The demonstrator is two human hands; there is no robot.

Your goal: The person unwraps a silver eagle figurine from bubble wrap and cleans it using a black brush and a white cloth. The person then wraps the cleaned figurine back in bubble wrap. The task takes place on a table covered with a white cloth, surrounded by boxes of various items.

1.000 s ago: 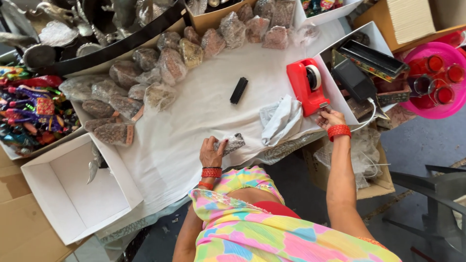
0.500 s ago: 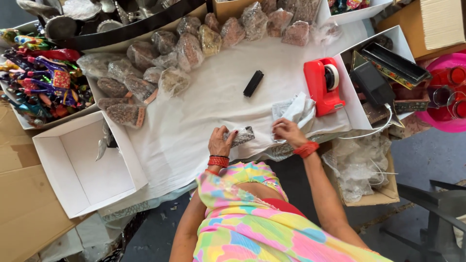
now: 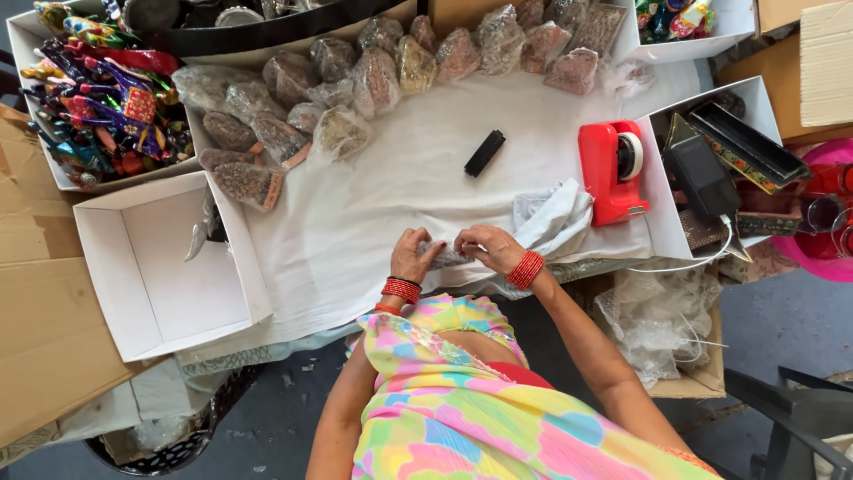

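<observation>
Pinching a small clear packet (image 3: 447, 256) between both hands, I hold it at the near edge of the white-covered desk (image 3: 373, 204): my left hand (image 3: 414, 255) closed on its left end, my right hand (image 3: 486, 246) closed on its right. Just right of it lies crumpled white plastic (image 3: 553, 217), then a red tape dispenser (image 3: 611, 171); an open white box (image 3: 160, 262) sits far left.

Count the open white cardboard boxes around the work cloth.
4: one empty at left, one of colourful items top left, one top right, one beside the red tape dispenser at right.
</observation>
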